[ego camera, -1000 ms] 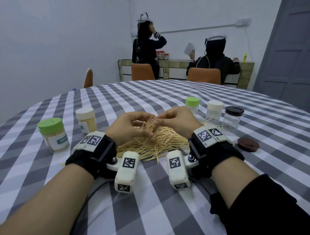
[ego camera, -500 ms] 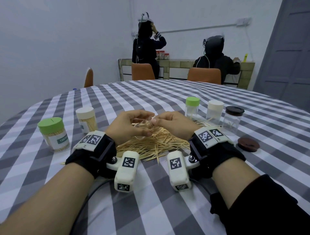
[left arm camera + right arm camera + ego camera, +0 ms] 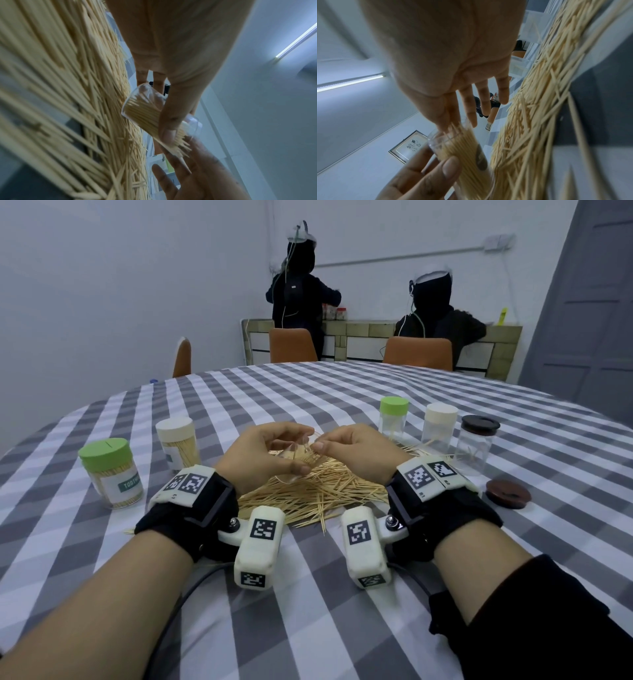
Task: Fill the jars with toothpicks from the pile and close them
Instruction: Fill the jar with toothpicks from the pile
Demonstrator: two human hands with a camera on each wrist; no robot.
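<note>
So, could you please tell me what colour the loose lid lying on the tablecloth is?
The loose lid is dark reddish brown, clearest in the head view.

Pale walls [image 3: 137, 285] all round, a grey door [image 3: 589, 302] at right, orange chairs [image 3: 291, 345] behind the checked table [image 3: 308, 392], a tiled counter [image 3: 376, 330], tube light [image 3: 349, 82] glowing overhead.

Head view looks forward-down over table [image 3: 342, 405]; both wrist views, very near, face fingers, sharing the toothpick pile [image 3: 68, 94] and jar [image 3: 462, 146].
</note>
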